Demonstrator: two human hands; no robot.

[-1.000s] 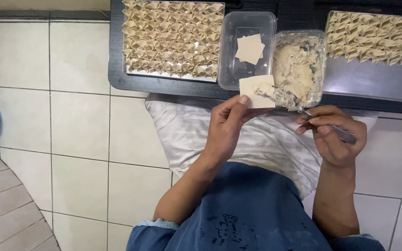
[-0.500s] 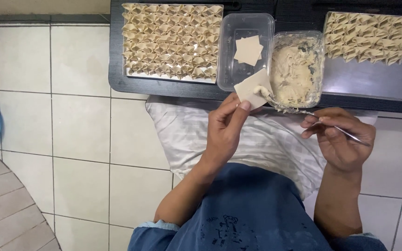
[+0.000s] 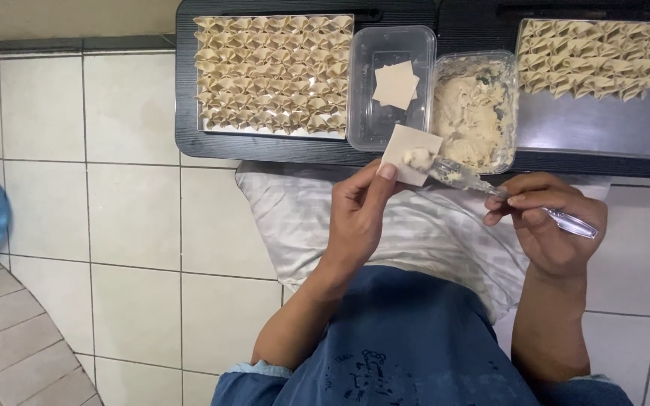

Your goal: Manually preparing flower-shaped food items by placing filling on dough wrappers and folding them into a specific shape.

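Over the lap, left hand pinches a square wrapper flat while right hand, fingers closed on a spoon, dabs filling on. Far-left tray looks full; few wrappers remain in the clear tub.

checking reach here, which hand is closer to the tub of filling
Right. The right hand sits just below the tub of filling; the left hand is lower and further left.

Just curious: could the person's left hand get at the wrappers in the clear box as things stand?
Probably not at once: the left hand already holds a wrapper being filled, though the open clear box sits just beyond it, unobstructed.
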